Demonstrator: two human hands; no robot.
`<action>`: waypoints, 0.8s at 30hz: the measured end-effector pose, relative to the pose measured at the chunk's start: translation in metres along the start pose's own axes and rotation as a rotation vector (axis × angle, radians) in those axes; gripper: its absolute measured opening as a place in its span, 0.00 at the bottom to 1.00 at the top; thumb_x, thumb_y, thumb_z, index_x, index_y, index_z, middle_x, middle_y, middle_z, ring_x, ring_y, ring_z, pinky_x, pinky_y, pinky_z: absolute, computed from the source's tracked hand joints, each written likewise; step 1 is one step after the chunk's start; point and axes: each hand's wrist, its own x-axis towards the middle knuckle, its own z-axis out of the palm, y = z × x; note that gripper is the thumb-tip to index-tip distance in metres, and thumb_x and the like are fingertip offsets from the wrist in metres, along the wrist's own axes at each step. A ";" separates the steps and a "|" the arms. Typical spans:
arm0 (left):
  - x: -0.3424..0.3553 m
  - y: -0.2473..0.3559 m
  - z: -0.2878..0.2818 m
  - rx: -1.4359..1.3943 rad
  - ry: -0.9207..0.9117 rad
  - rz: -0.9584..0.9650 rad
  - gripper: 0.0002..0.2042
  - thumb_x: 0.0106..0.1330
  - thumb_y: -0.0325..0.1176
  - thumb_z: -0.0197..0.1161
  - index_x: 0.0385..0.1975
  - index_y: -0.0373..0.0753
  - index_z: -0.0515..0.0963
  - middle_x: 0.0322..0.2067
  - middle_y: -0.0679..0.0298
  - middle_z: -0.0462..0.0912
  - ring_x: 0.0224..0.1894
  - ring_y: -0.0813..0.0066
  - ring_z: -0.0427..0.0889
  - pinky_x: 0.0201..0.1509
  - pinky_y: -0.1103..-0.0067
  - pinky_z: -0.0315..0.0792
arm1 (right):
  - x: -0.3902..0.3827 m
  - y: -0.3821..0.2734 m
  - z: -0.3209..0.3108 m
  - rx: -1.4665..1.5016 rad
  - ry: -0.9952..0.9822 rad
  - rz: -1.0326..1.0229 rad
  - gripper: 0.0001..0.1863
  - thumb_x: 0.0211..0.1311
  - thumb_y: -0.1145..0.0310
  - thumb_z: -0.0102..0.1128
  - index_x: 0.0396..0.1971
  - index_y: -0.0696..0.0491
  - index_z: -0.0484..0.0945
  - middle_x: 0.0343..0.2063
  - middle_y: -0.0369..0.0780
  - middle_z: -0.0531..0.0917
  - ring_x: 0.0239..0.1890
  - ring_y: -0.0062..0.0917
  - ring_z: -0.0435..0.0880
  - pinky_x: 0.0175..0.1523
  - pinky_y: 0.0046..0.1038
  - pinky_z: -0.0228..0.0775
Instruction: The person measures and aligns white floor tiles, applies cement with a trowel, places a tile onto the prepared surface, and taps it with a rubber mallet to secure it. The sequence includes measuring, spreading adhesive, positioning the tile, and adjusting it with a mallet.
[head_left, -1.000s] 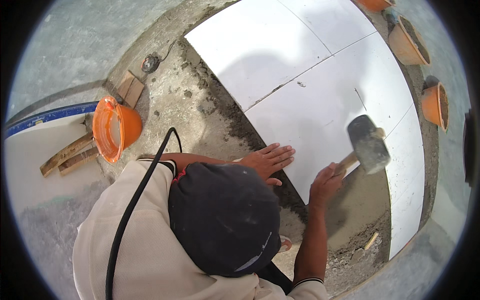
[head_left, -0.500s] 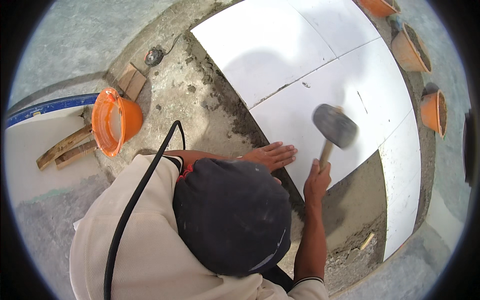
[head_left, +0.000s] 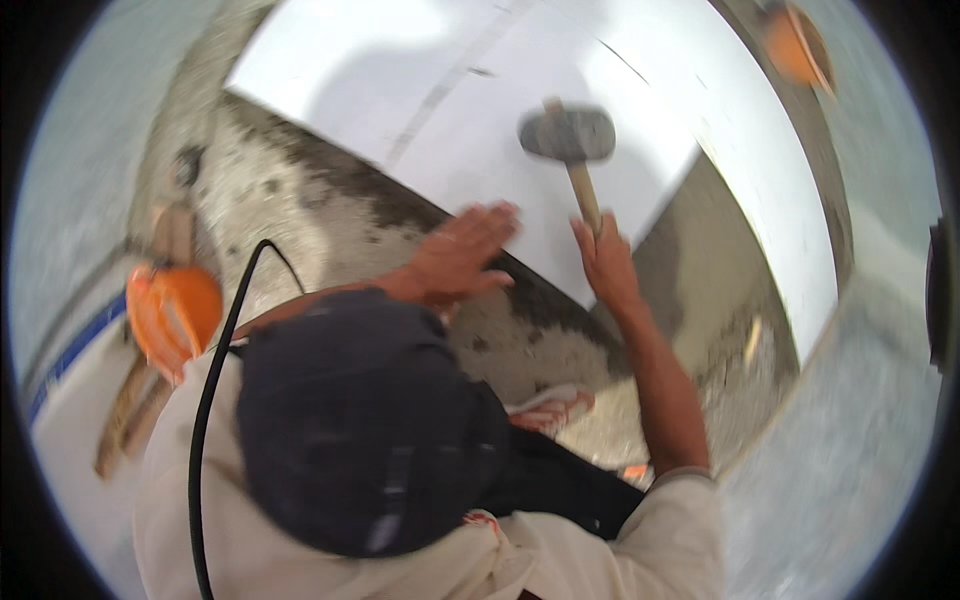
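My right hand [head_left: 607, 262] is wrapped round the wooden handle of a mallet [head_left: 568, 134] with a dark, thick head. The mallet head hangs over a large white floor tile [head_left: 480, 185], whether touching it I cannot tell. My left hand [head_left: 458, 255] is at the near edge of that tile, fingers stretched out and a little blurred, holding nothing. Whether its fingertips rest on the tile or hover is unclear. Beside the tile, right of the mallet, lies a patch of grey bedding [head_left: 690, 250] without a tile.
An orange bucket [head_left: 172, 318] and wood pieces [head_left: 128, 408] are at the left, near a blue-edged strip [head_left: 78, 342]. Another orange bucket [head_left: 797, 48] stands at the upper right. A black cable [head_left: 203, 430] crosses the left side. A sandalled foot [head_left: 555, 408] rests on rough ground.
The view has turned, shifting the floor and left bucket; two right-hand buckets have left the picture. My left hand has drawn back from lying flat on the tile. The mallet stays in my right hand.
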 end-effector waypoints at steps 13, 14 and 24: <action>0.086 -0.039 -0.035 0.426 -0.112 -0.127 0.52 0.59 0.82 0.48 0.80 0.56 0.53 0.80 0.54 0.44 0.83 0.60 0.37 0.84 0.57 0.32 | -0.109 0.057 -0.117 0.144 0.307 0.038 0.23 0.78 0.50 0.54 0.47 0.60 0.71 0.25 0.45 0.82 0.26 0.33 0.83 0.32 0.37 0.74; 0.088 -0.034 -0.032 0.416 -0.129 -0.132 0.52 0.59 0.82 0.48 0.80 0.56 0.53 0.80 0.54 0.44 0.83 0.59 0.37 0.84 0.57 0.32 | -0.111 0.072 -0.101 0.159 0.335 0.029 0.23 0.79 0.51 0.53 0.48 0.60 0.70 0.25 0.46 0.82 0.26 0.35 0.84 0.32 0.38 0.75; 0.087 -0.032 -0.055 0.321 -0.114 -0.150 0.50 0.59 0.78 0.56 0.79 0.57 0.57 0.80 0.52 0.45 0.83 0.57 0.40 0.83 0.55 0.34 | -0.073 0.051 -0.077 0.227 0.125 0.007 0.22 0.78 0.53 0.53 0.50 0.60 0.68 0.29 0.56 0.83 0.32 0.54 0.86 0.39 0.46 0.76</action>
